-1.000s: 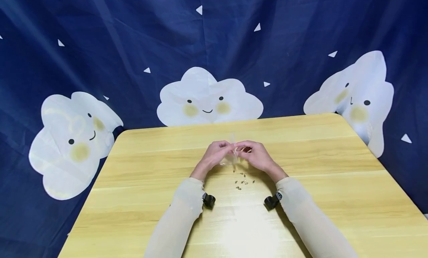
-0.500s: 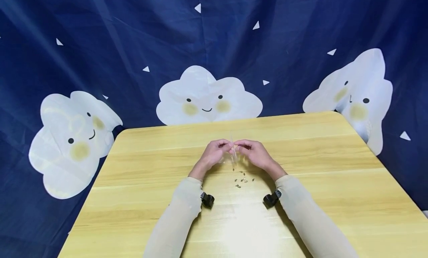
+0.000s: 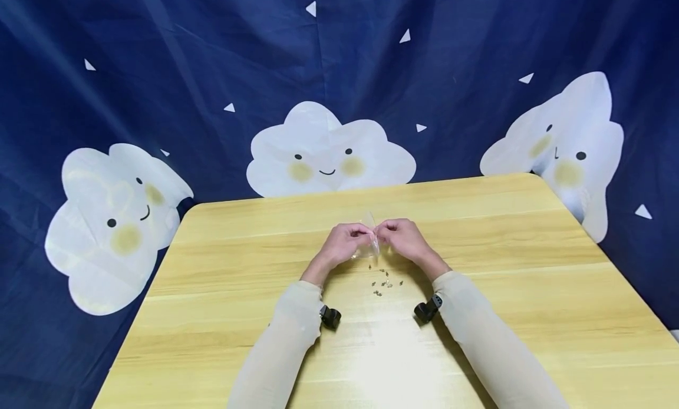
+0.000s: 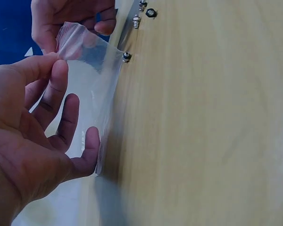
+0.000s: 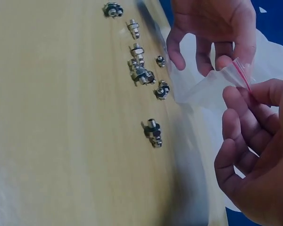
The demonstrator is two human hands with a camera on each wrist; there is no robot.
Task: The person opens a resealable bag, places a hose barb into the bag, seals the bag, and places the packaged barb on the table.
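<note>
Between the two hands is a clear plastic zip bag (image 4: pixel 92 80) with a red-pink seal strip along its mouth. My left hand (image 3: pixel 341 244) pinches the bag's top edge between thumb and index finger; its other fingers are loosely bent beside the bag in the left wrist view. My right hand (image 3: pixel 405 241) pinches the sealed edge too, close to the left fingertips. In the right wrist view the red strip (image 5: pixel 242 74) runs up from the right thumb and finger. Small metal threaded fittings (image 5: pixel 152 133) lie scattered on the table just in front of the bag.
The wood-grain table (image 3: pixel 239 267) extends around both arms. Several more fittings (image 3: pixel 378 293) lie between the wrists on the near side. A dark blue curtain (image 3: pixel 361 55) with white clouds hangs behind the table's far edge. Black wrist cameras (image 3: pixel 331 317) sit on both sleeves.
My right hand has shifted slightly left, its fingers closing in on the bag's edge beside the left hand. The bag has turned from edge-on to show more of its face. The fittings stay put.
</note>
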